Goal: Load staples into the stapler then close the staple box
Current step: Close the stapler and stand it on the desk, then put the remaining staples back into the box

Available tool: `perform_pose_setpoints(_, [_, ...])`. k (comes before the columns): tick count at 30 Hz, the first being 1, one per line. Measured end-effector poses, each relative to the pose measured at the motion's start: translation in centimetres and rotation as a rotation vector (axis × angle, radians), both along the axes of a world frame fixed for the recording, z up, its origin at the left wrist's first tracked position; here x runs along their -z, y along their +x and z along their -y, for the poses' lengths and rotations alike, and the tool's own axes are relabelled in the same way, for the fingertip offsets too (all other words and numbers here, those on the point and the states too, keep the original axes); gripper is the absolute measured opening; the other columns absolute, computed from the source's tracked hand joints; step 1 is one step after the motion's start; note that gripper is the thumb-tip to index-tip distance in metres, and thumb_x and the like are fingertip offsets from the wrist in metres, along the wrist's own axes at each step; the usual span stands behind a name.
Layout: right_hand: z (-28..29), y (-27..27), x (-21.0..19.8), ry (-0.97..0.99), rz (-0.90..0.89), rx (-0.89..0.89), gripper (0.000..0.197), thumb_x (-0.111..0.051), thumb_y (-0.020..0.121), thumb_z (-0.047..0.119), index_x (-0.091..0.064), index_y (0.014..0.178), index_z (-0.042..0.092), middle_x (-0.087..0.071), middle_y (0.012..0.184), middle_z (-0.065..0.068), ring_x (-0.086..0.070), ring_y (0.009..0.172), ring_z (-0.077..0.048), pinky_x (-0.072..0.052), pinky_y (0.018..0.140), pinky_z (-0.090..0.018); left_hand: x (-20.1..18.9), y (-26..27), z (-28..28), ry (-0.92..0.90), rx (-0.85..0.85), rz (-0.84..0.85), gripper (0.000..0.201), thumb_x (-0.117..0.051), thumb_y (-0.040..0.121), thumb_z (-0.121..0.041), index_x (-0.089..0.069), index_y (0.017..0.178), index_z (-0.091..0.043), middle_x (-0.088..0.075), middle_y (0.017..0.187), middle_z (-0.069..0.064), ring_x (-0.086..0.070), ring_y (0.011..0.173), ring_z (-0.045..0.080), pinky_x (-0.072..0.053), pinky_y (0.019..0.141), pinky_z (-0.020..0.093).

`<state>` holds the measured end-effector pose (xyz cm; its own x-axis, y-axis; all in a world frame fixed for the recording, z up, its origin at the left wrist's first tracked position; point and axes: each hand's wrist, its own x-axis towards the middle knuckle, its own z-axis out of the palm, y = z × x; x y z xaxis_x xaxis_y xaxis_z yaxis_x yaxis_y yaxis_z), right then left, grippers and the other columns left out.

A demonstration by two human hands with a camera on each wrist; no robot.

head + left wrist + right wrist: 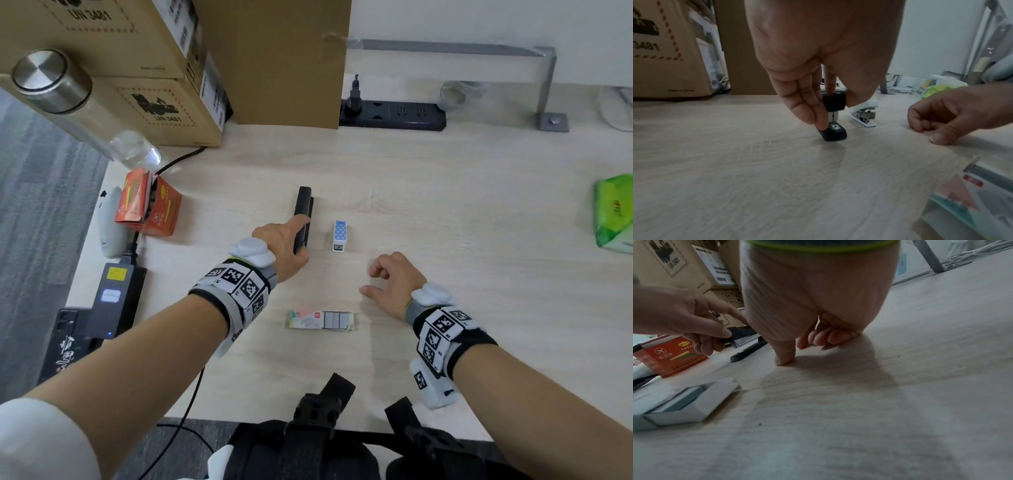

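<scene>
Fingers (809, 112) and thumb of the left hand (281, 240) pinch the near end of one black stapler (304, 212) lying on the desk (445, 212), index finger laid along its top. One right hand (394, 281) rests loosely curled, thumb tip on the desk, holding nothing. One staple box (320, 319) lies open between the wrists; one small white stapler (339, 235) sits just right of the black one.

1. The black stapler (304, 214) lay lengthwise on the desk, its top raised slightly off the base.
2. The pastel staple box (320, 319) lay nearer the desk's front edge, tray slid out, grey staples showing.
</scene>
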<state>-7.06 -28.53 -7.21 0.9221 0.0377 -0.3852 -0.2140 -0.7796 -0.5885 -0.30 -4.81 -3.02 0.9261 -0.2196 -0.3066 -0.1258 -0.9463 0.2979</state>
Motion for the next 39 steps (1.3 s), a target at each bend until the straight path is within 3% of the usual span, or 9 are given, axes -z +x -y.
perform_pose_setpoints(8, [0.1,0.0,-0.2,-0.010,0.000,0.000,0.028,-0.079,0.070,0.030,-0.057,0.085,0.021,-0.048,0.090,0.007,-0.048,0.075,-0.009,-0.032,0.061,-0.011,-0.6,-0.4,0.2,0.041,0.015,-0.031,0.042,-0.048,0.081,-0.032,-0.038,0.122,-0.027,-0.060,0.074,0.006,-0.053,0.062,0.031,-0.045,0.058,0.031])
perform_pose_setpoints(11, [0.0,-0.1,-0.3,-0.011,0.000,0.006,0.028,-0.079,0.070,0.031,-0.056,0.084,0.023,-0.048,0.090,0.007,-0.048,0.075,-0.008,-0.032,0.060,-0.011,-1.5,-0.5,0.1,0.135,0.025,-0.047,0.056,-0.047,0.083,-0.040,-0.024,0.133,-0.028,-0.058,0.076,0.004,-0.053,0.062,0.030,-0.045,0.058,0.032])
perform_pose_setpoints(14, [0.0,-0.1,-0.2,-0.003,-0.006,0.001,0.027,-0.078,0.070,0.032,-0.056,0.084,0.025,-0.050,0.092,0.007,-0.050,0.077,-0.010,-0.034,0.061,-0.015,-2.3,-0.2,0.1,0.197,0.045,0.056,0.071,-0.047,0.083,-0.050,-0.011,0.139,-0.027,-0.057,0.081,0.002,-0.058,0.070,0.030,-0.042,0.060,0.033])
perform_pose_setpoints(17, [0.1,-0.1,-0.1,0.005,-0.010,0.004,0.027,-0.078,0.071,0.032,-0.055,0.084,0.025,-0.050,0.093,0.006,-0.051,0.079,-0.012,-0.038,0.067,-0.022,-2.6,0.8,1.1,0.191,0.252,0.145,0.059,-0.050,0.084,-0.039,-0.026,0.135,-0.024,-0.058,0.111,0.006,-0.054,0.095,0.031,-0.041,0.079,0.039])
perform_pose_setpoints(20, [0.4,-0.2,0.0,0.029,0.001,0.009,0.026,-0.078,0.071,0.030,-0.057,0.084,0.023,-0.050,0.094,0.006,-0.052,0.081,-0.013,-0.039,0.070,-0.023,-2.3,1.6,3.0,0.175,0.454,0.136,0.050,-0.056,0.081,-0.020,-0.040,0.128,-0.025,-0.047,0.124,0.006,-0.044,0.107,0.030,-0.036,0.090,0.040])
perform_pose_setpoints(26, [0.4,0.1,0.2,0.050,-0.026,-0.002,0.026,-0.078,0.071,0.032,-0.055,0.083,0.027,-0.047,0.092,0.008,-0.052,0.079,-0.014,-0.045,0.074,-0.027,-2.0,2.8,5.4,0.328,0.666,0.031,0.055,-0.051,0.082,-0.011,-0.037,0.133,-0.027,-0.031,0.141,0.008,-0.032,0.126,0.032,-0.027,0.107,0.045])
perform_pose_setpoints(32, [0.5,0.3,-0.2,0.053,-0.056,-0.007,0.025,-0.076,0.072,0.034,-0.057,0.086,0.027,-0.050,0.096,0.005,-0.055,0.084,-0.016,-0.048,0.078,-0.031,-1.8,2.8,6.6,0.362,0.706,-0.004,0.044,-0.054,0.083,-0.009,-0.047,0.123,-0.025,-0.043,0.129,0.005,-0.042,0.113,0.029,-0.036,0.098,0.044])
perform_pose_setpoints(35, [0.4,0.5,-0.7,0.085,-0.063,0.035,0.027,-0.073,0.074,0.038,-0.060,0.093,0.025,-0.058,0.097,0.003,-0.059,0.085,-0.016,-0.049,0.079,-0.031,-1.8,2.1,6.6,0.316,0.659,0.023,0.032,-0.054,0.089,-0.020,-0.050,0.121,-0.025,-0.050,0.124,0.003,-0.044,0.111,0.027,-0.039,0.091,0.040])
perform_pose_setpoints(39, [-0.3,0.2,-1.6,0.130,-0.020,0.116,0.028,-0.065,0.078,0.045,-0.058,0.098,0.026,-0.064,0.089,0.005,-0.060,0.081,-0.016,-0.048,0.072,-0.030,-1.7,-0.3,6.4,0.214,0.599,0.032,0.024,-0.054,0.090,-0.026,-0.054,0.113,-0.022,-0.055,0.116,0.002,-0.047,0.106,0.026,-0.042,0.084,0.038])
